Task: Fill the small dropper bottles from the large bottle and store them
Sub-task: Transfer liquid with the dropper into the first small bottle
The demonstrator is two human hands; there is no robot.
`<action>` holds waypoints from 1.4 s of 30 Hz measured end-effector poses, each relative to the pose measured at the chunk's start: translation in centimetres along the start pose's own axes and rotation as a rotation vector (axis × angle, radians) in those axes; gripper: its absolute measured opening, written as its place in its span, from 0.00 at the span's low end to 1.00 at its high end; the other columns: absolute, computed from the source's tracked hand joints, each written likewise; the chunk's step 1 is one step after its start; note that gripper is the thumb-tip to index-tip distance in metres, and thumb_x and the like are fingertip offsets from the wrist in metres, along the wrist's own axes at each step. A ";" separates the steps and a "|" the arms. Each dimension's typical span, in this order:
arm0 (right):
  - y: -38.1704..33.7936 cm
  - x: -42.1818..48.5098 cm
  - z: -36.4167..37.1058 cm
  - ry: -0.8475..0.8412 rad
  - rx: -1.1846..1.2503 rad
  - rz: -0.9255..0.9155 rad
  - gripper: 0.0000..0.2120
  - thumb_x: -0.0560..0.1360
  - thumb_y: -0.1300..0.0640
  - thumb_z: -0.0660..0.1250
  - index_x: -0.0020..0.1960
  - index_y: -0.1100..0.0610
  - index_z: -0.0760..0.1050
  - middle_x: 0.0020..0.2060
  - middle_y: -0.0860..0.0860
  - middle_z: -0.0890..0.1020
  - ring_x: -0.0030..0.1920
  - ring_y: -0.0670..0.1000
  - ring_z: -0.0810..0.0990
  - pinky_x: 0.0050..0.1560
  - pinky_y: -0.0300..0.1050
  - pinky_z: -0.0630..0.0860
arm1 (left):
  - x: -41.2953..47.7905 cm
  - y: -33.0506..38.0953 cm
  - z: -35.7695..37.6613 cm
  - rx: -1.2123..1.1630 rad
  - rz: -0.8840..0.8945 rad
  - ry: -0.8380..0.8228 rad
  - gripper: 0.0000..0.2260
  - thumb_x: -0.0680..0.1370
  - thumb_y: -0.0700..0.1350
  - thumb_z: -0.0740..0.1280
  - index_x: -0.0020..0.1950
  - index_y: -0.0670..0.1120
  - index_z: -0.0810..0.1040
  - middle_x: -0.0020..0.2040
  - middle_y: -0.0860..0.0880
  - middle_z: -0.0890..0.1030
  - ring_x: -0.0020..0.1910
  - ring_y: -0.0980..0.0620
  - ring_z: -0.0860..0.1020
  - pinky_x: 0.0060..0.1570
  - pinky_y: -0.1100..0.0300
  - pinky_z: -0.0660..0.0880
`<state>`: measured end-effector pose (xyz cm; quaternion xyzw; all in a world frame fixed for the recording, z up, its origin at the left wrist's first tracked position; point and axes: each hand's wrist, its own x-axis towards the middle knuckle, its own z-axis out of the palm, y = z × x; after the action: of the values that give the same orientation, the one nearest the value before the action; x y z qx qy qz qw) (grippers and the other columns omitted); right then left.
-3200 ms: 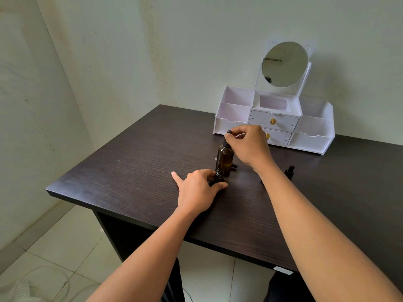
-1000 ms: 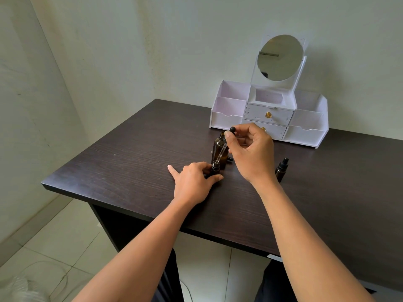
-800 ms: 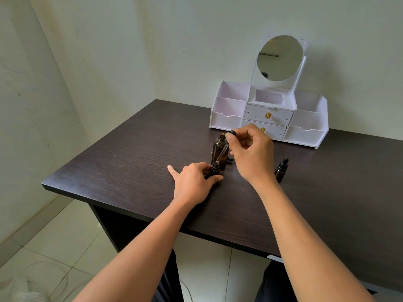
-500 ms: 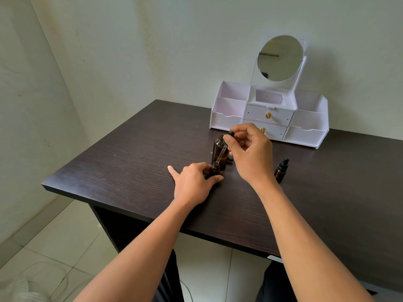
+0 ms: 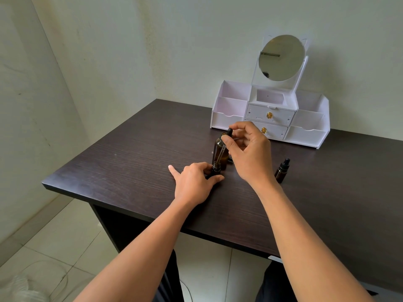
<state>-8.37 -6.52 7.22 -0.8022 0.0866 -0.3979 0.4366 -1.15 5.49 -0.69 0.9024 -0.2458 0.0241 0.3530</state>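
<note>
The left hand (image 5: 194,182) gripped the small dropper bottle (image 5: 216,169) on the table (image 5: 130,160), just in front of the large bottle (image 5: 216,146). The right hand (image 5: 246,153) pinched the dropper (image 5: 229,132) by its bulb, with the tip at the small bottle's mouth. A slanted tip or a hard squeeze risked spilling liquid past that narrow neck.

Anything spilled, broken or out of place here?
Nothing stands out. The desk shows no spill; the large bottle, small bottle and capped bottle stand upright. The right hand holds the dropper tilted.
</note>
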 end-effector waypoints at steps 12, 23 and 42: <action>-0.2 -0.2 0.0 -0.005 -0.021 0.002 0.07 0.76 0.57 0.73 0.52 0.51 0.78 0.40 0.43 0.80 0.43 0.46 0.83 0.44 0.52 0.84 | -0.1 0.1 -0.1 -0.002 0.003 0.006 0.17 0.75 0.64 0.68 0.59 0.56 0.81 0.49 0.55 0.84 0.57 0.53 0.80 0.72 0.33 0.34; -0.3 -0.2 -0.1 -0.012 -0.032 0.001 0.07 0.76 0.56 0.73 0.53 0.53 0.78 0.40 0.43 0.81 0.43 0.47 0.83 0.43 0.53 0.84 | -0.3 0.3 -0.4 -0.004 -0.005 0.005 0.17 0.75 0.64 0.68 0.59 0.56 0.81 0.49 0.55 0.84 0.57 0.52 0.80 0.72 0.33 0.35; -1.6 5.2 -0.8 0.189 -0.013 -0.164 0.10 0.76 0.58 0.72 0.56 0.58 0.75 0.44 0.48 0.82 0.41 0.45 0.82 0.40 0.31 0.77 | -0.3 0.3 -0.5 -0.025 -0.007 -0.005 0.18 0.75 0.64 0.69 0.59 0.56 0.81 0.49 0.56 0.85 0.58 0.53 0.79 0.72 0.34 0.34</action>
<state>-5.73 -8.60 11.60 -0.7682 0.0643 -0.5056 0.3874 -1.52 5.77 -0.17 0.8989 -0.2436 0.0177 0.3638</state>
